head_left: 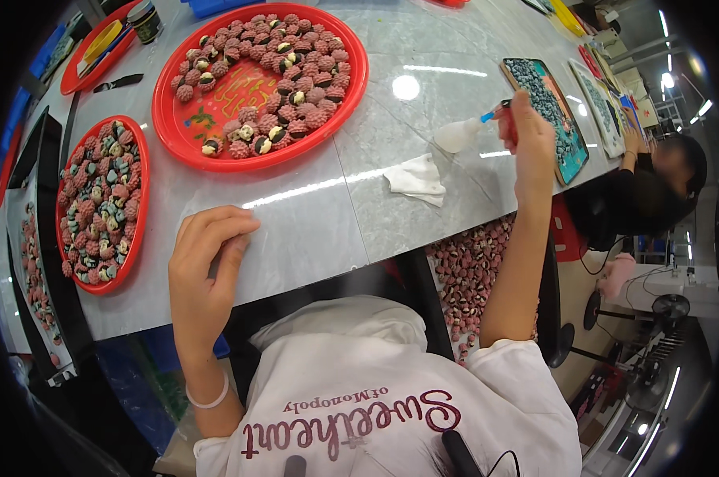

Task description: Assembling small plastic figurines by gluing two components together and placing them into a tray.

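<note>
My left hand [208,254] hovers at the table's near edge, its fingers loosely bent, thumb apart and nothing in it. Over the right part of the table my right hand [529,135] is closed at the tip of a white squeeze bottle [456,137] with a blue nozzle; whatever lies between its fingers is too small to make out. A crumpled white cloth [416,180] lies beside the bottle. Ahead of my left hand stands a large round red tray [162,119] of ridged pink pieces, some showing dark and cream undersides.
At left, a smaller red tray [142,195] holds pink and grey-green pieces. A black knife [118,83] and a dark-lidded jar [145,21] lie beyond. A teal tray [570,165] of dark pieces is at right, near a person in black [625,203]. More pink pieces [474,274] sit below the table.
</note>
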A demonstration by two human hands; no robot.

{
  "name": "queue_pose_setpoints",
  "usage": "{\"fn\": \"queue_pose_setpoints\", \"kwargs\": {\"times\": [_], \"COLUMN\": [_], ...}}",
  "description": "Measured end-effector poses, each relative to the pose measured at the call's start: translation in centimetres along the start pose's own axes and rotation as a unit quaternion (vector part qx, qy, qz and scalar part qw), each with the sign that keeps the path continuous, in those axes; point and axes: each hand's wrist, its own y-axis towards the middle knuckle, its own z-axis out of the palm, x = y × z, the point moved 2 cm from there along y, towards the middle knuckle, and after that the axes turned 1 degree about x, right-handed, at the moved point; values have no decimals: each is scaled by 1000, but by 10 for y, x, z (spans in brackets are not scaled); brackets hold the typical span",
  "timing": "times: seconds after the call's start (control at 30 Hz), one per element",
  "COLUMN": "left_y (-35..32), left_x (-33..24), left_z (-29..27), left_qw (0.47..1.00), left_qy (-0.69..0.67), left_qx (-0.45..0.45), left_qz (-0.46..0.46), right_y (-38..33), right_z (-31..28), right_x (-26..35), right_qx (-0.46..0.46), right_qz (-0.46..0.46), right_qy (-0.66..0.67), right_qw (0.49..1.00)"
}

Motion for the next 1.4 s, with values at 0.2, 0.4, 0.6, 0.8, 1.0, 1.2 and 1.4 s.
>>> {"fn": "queue_pose_setpoints", "kwargs": {"times": [0.2,0.4,0.6,0.8,1.0,1.2,1.4], "left_y": [-2,-10,-8,-6,2,5,5], "left_x": [-2,-28,-58,-58,-28,-33,-36], "left_z": [-1,16,61,60,45,54,51], "left_qw": [999,992,966,958,979,961,965], "left_qy": [-44,-121,-158,-113,50,125,127], "left_qx": [-13,-2,56,32,-8,2,3], "left_qz": [-22,29,197,261,198,246,229], "right_y": [-2,-60,-127,-115,11,191,314], "right_z": [0,-13,41,6,-73,-29,47], "right_x": [-44,-5,33,44,27,-14,-55], "right_qx": [29,-24,377,297,62,129,23], "right_qz": [-165,-99,38,12,-121,-106,-220], "right_qy": [-182,-134,223,109,165,-36,-193], "right_qw": [969,986,898,948,977,985,956]}}
